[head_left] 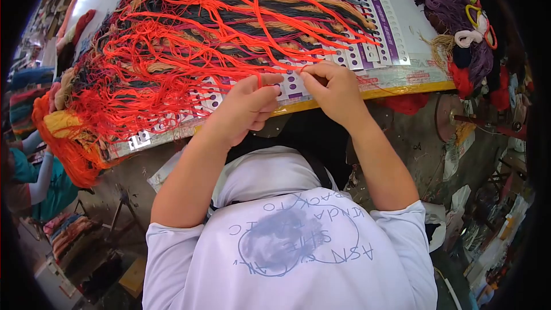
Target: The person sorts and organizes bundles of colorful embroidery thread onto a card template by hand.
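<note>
My left hand (248,105) is at the table's front edge, fingers curled and index finger pointing right, with a strand of bright orange-red thread (257,78) across it. Just to its right, my right hand (332,87) pinches the end of an orange-red thread between thumb and fingertips. Beyond both hands lie long skeins of thread (229,28) in orange-red, black, tan and maroon. Their ends run to white and purple cards with punched holes (376,14), lined along the table edge. Some holes near my fingers are covered by threads.
The table (422,74) has a yellow-taped front edge. Bundles of purple, white and red yarn (450,3) hang at the right. Orange yarn (72,149) droops off the left corner. Another person's arm (43,175) shows at far left. A round wheel-like part (445,117) stands below right.
</note>
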The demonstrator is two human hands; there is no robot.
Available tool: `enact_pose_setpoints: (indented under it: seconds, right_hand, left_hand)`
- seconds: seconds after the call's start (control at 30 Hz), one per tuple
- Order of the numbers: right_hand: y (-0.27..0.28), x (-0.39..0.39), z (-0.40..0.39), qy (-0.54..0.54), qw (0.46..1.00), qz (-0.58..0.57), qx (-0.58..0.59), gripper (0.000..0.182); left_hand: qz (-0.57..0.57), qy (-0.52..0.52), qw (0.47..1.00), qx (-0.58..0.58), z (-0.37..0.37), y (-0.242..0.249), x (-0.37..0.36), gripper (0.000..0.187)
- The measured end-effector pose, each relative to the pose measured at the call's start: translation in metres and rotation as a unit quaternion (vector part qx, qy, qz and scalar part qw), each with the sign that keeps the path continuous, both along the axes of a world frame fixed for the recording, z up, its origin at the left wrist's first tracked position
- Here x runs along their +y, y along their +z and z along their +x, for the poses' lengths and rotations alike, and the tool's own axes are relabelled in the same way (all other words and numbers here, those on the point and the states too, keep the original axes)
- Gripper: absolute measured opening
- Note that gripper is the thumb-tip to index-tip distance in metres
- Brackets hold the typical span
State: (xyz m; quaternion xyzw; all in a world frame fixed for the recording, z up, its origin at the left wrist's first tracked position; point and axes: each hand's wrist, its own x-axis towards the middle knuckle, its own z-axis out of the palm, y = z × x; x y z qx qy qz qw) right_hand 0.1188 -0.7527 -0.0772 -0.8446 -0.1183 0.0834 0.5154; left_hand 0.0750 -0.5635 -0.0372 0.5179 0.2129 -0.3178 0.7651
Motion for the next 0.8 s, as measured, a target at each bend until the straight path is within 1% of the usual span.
enact_pose_setpoints:
  seconds: [0.07, 0.13, 0.17, 0.23, 0.27, 0.33, 0.37, 0.43, 0.5, 0.53, 0.57, 0.6, 0.63, 0.67, 0.7, 0.73, 0.77, 0.8]
  right_hand:
    - [-0.003, 0.001, 0.001, -0.008, 1.0, 0.011, 0.013, 0.017]
    - [-0.003, 0.001, 0.001, -0.02, 0.996, 0.061, 0.054, 0.015]
    - [-0.004, 0.0, 0.0, -0.021, 0.996, 0.061, 0.057, 0.015]
    - [-0.005, 0.001, 0.001, -0.026, 0.992, 0.069, 0.105, 0.014]
    - [-0.003, 0.001, 0.001, -0.027, 0.991, 0.071, 0.107, 0.014]
    - [0.0, 0.004, 0.0, -0.034, 0.993, 0.047, 0.098, 0.012]
    - [-0.001, 0.006, 0.001, -0.03, 0.993, 0.05, 0.099, 0.012]
    - [-0.004, 0.007, 0.001, -0.046, 0.991, 0.058, 0.11, 0.013]
    - [-0.007, 0.007, 0.001, -0.051, 0.991, 0.067, 0.103, 0.011]
    - [-0.008, 0.006, 0.002, -0.056, 0.991, 0.076, 0.095, 0.01]
    - [-0.009, 0.006, 0.001, -0.06, 0.991, 0.075, 0.097, 0.01]
    - [-0.009, 0.006, 0.0, -0.056, 0.995, 0.06, 0.049, 0.008]
    - [-0.01, 0.007, -0.001, -0.051, 0.998, 0.046, 0.002, 0.007]
    - [-0.01, 0.006, -0.003, -0.053, 0.997, 0.047, 0.005, 0.007]
    - [-0.008, 0.007, -0.007, -0.044, 0.998, 0.031, -0.039, 0.007]
    - [-0.008, 0.008, -0.011, -0.033, 0.996, 0.016, -0.083, 0.008]
    - [-0.008, 0.008, -0.014, -0.018, 0.994, 0.009, -0.108, 0.011]
    - [-0.01, 0.008, -0.016, -0.014, 0.991, -0.004, -0.137, 0.011]
  left_hand:
    - [0.004, -0.002, 1.0, 0.0, 0.003, -0.005, -0.003, 0.033]
    - [0.062, -0.04, 0.997, 0.003, 0.007, -0.003, -0.007, 0.031]
    - [0.062, -0.041, 0.997, 0.006, 0.006, -0.001, -0.009, 0.031]
    - [0.144, 0.008, 0.989, -0.008, 0.004, 0.004, -0.012, 0.03]
    - [0.146, 0.006, 0.989, -0.007, 0.005, 0.004, -0.01, 0.03]
    - [0.022, -0.02, 0.999, 0.02, 0.004, 0.004, -0.003, 0.027]
    - [0.026, -0.017, 0.999, 0.02, 0.005, 0.004, -0.004, 0.027]
    - [0.052, -0.001, 0.999, 0.012, 0.012, -0.002, -0.011, 0.02]
    - [0.06, -0.023, 0.998, 0.009, 0.023, -0.013, -0.014, 0.019]
    - [0.168, -0.044, 0.984, -0.035, 0.026, -0.016, -0.02, 0.017]
    - [0.272, -0.066, 0.957, -0.079, 0.029, -0.018, -0.025, 0.016]
    - [0.271, -0.069, 0.957, -0.079, 0.031, -0.022, -0.024, 0.016]
    - [0.31, -0.079, 0.941, -0.108, 0.031, -0.027, -0.021, 0.015]
    - [0.348, -0.088, 0.924, -0.135, 0.031, -0.03, -0.019, 0.015]
    - [0.35, -0.09, 0.923, -0.132, 0.033, -0.028, -0.02, 0.015]
    - [0.325, -0.086, 0.934, -0.118, 0.034, -0.022, -0.021, 0.015]
    - [0.301, -0.081, 0.945, -0.102, 0.033, -0.02, -0.021, 0.016]
    - [0.297, -0.073, 0.945, -0.112, 0.034, -0.022, -0.025, 0.014]
